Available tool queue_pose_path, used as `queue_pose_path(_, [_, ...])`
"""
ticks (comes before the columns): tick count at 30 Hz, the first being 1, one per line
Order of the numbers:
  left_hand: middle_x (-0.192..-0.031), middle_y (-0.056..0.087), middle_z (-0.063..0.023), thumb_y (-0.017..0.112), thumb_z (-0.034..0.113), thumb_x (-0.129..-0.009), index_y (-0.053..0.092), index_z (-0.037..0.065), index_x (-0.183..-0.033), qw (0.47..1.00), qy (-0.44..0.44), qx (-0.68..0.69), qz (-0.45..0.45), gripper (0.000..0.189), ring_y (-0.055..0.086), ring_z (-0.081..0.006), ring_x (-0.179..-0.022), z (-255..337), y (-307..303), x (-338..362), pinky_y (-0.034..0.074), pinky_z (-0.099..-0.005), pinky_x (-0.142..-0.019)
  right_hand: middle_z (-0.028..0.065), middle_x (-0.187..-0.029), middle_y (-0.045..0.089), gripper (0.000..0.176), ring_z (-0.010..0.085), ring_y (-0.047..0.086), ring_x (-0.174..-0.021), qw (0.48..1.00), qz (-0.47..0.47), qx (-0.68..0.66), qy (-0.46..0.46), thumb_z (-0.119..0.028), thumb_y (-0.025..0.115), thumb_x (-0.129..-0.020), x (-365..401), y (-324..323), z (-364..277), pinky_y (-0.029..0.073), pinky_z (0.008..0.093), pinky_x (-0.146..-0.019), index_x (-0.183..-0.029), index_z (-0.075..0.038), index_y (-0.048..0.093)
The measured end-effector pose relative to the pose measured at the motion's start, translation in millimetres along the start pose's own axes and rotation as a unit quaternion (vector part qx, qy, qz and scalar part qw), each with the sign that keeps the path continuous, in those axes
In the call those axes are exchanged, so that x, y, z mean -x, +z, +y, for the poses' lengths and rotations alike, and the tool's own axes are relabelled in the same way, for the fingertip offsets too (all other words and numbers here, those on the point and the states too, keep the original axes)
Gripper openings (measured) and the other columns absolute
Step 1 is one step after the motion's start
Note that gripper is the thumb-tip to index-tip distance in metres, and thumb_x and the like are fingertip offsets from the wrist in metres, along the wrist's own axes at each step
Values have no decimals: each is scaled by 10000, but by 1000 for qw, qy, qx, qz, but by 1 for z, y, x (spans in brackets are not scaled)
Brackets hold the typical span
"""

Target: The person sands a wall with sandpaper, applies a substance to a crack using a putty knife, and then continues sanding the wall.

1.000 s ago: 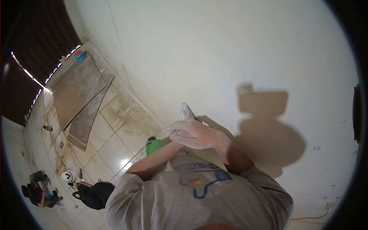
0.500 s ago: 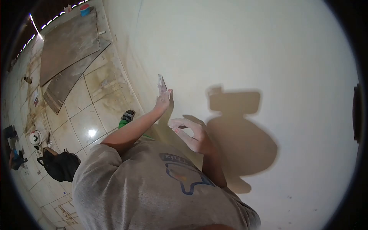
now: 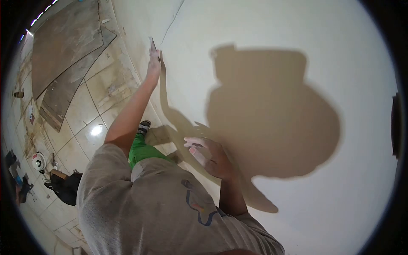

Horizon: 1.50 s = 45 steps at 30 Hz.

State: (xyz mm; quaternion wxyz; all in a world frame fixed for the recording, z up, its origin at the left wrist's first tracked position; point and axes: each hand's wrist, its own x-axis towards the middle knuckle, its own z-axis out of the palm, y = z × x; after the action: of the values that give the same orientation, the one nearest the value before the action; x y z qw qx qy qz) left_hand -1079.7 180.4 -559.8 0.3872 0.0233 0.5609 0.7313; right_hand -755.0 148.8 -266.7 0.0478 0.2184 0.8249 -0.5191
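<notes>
At the far left of the pale wall (image 3: 255, 25), the left hand (image 3: 154, 64) grips a flat scraper (image 3: 152, 44) near a thin crack (image 3: 173, 20). Nearer, to the right, the right hand (image 3: 210, 157) is half curled, its thumb apart from the fingers.

The trousers (image 3: 145, 152) are green, the shirt (image 3: 157, 204) grey-brown with a dark-blue outlined print, the backpack (image 3: 68, 189) black.

left hand (image 3: 154, 64): farther along wall (image 3: 361, 106), well apart from right hand (image 3: 212, 157) | shadow (image 3: 274, 110): larger | crack (image 3: 173, 21): clearer
</notes>
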Motion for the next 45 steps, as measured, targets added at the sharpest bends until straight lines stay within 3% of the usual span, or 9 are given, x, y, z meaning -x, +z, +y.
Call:
queue_pose_path(4, [-1704, 33, -174, 384, 263, -1044, 64, 60, -1628, 981, 170, -54, 70, 696, 27, -305, -1572, 8, 31, 3, 10, -380, -1261, 184, -1178, 701, 327, 302, 683, -1081, 1000, 17, -10, 22, -180, 600, -1013, -33, -3, -14, 513, 396, -954, -1313, -49, 612])
queue_pose_path(6, [-1697, 39, -201, 435, 168, -1013, 43, -5, -1612, 920, 334, -198, 54, 737, 72, -336, -1564, 34, 60, 94, 47, -404, -1263, 180, -1172, 704, 333, 299, 681, -1081, 999, 19, -12, 36, -190, 598, -1016, -46, -2, -16, 510, 393, -961, -1318, -51, 612])
queue_pose_path(11, [-1698, -73, -205, 510, 291, -985, -19, 43, -1627, 899, 196, -351, -176, 868, 24, -354, -1575, -61, 63, 240, 154, -578, -1207, 168, -1154, 709, 373, 281, 678, -1077, 998, -25, 4, 65, -247, 577, -1029, -69, 2, -25, 501, 386, -972, -1342, -45, 602])
queue_pose_path(14, [-1699, -44, -205, 465, 283, -1007, -14, 66, -1632, 948, 198, -227, -102, 817, -1, -353, -1575, -48, 65, 187, 89, -654, -1187, 165, -1155, 705, 398, 278, 676, -1081, 995, -51, -65, 55, -277, 566, -1033, -77, 6, -31, 498, 387, -968, -1350, -37, 597])
queue_pose_path(19, [-1699, 2, -202, 404, 199, -1024, 25, 39, -1625, 953, 239, -161, 98, 728, 12, -328, -1574, 54, 28, 2, 35, -561, -1231, 169, -1135, 718, 341, 271, 689, -1061, 995, -47, -76, 45, -189, 589, -1015, -73, 21, -28, 514, 368, -940, -1294, 5, 619])
queue_pose_path(26, [-1692, 30, -221, 379, 184, -1043, 42, -1, -1613, 994, 106, 20, 32, 687, 11, -333, -1572, 58, -56, -90, 26, -499, -1241, 180, -1140, 723, 351, 272, 697, -1042, 997, 4, -63, 49, -212, 601, -1012, -28, 24, -25, 520, 372, -935, -1251, 41, 638])
queue_pose_path(36, [-1681, 70, -246, 344, 163, -1070, 67, -57, -1595, 912, 329, -223, -102, 633, 10, -339, -1569, -82, 51, 160, 14, -412, -1256, 170, -1210, 686, 397, 282, 658, -1109, 991, 28, -109, 74, -266, 512, -1053, 78, 57, 10, 494, 400, -988, -1368, -34, 578])
queue_pose_path(43, [-1665, 127, -254, 327, 146, -1083, 151, -111, -1564, 977, 30, 34, -206, 573, 31, -349, -1564, -75, 120, 346, 36, -417, -1256, 161, -1160, 702, 345, 271, 669, -1076, 984, 115, -123, 64, -192, 540, -1027, 192, 99, 45, 499, 392, -974, -1314, -15, 611])
queue_pose_path(45, [-1644, 198, -247, 341, 149, -1082, 206, -103, -1555, 959, 86, -20, -268, 553, 74, -335, -1560, -96, 132, 387, 73, -409, -1250, 154, -1129, 717, 328, 254, 679, -1053, 976, 155, -143, 63, -156, 563, -1009, 229, 110, 56, 506, 382, -960, -1297, -11, 624])
